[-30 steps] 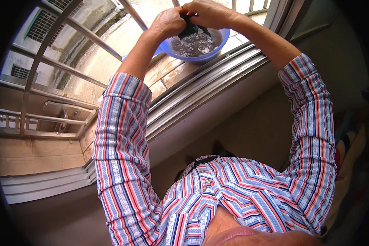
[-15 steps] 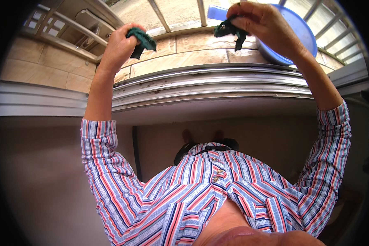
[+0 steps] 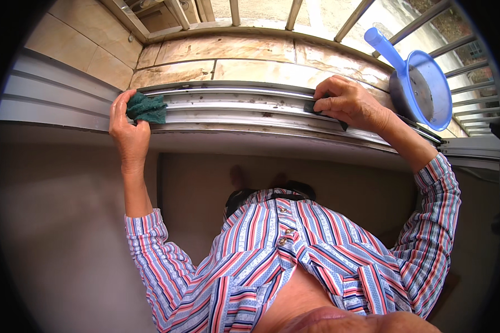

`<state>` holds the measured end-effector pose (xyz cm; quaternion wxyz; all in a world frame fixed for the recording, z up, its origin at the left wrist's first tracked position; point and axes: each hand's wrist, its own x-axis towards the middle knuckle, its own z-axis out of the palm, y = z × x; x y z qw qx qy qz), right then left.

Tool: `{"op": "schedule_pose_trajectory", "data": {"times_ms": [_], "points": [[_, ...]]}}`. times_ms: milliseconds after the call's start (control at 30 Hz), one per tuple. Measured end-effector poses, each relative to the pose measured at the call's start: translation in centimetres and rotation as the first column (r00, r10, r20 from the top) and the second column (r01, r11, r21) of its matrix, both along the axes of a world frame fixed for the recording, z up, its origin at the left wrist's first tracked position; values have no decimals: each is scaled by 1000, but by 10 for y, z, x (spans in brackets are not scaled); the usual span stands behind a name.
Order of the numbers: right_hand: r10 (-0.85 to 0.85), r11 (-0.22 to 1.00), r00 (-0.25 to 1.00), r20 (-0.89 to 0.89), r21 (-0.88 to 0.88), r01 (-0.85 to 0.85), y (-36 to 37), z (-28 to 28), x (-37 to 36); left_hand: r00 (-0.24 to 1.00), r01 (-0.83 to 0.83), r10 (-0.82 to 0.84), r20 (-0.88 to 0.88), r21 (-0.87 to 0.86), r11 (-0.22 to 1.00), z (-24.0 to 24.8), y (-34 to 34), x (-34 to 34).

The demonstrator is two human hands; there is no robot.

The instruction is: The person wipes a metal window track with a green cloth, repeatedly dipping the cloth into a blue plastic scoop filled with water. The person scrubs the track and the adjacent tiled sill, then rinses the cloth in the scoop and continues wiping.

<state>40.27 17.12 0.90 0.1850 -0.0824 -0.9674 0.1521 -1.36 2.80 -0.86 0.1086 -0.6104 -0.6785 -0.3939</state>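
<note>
Aluminium sliding-window tracks point(image 3: 222, 105) run across in front of me, with dark dirt spots in the grooves. At their left end my left hand point(image 3: 129, 125) is closed on a crumpled dark green rag point(image 3: 148, 107), which lies against the rails. Further right, my right hand point(image 3: 353, 105) pinches a smaller dark green rag point(image 3: 312, 106) down at the tracks. Most of that second rag is hidden under the fingers, and a dark tip sticks out below them.
A blue plastic dipper point(image 3: 397, 58) with dark liquid in it stands on the right of the tiled ledge point(image 3: 244, 69), its handle pointing up and left. Metal bars point(image 3: 294, 14) line the ledge's far side. A grey frame point(image 3: 55, 94) borders the left.
Both hands have come down from above the ledge to the tracks, each with its green rag. My view has shifted, and the blue dipper now shows further right.
</note>
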Motion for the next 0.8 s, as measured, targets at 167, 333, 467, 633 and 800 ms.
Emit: {"op": "schedule_pose_trajectory", "data": {"times_ms": [167, 333, 467, 633, 800], "points": [[-51, 997, 991, 122, 55, 45, -6, -5, -45, 993, 24, -25, -113, -9, 1000, -17, -6, 1], [13, 966, 1000, 17, 257, -17, -7, -1, -102, 994, 37, -38, -106, -5, 999, -21, -8, 2], [4, 967, 999, 50, 253, -16, -12, -3, -151, 994, 29, -28, -105, 11, 1000, -19, -11, 7], [72, 953, 995, -68, 300, -49, -15, -13, -226, 995, 34, -29, -100, 43, 999, -19, -12, 11], [65, 998, 980, -187, -6, -67, -9, -2, -224, 989, 124, -128, 67, 68, 990, -20, -16, 4]]}}
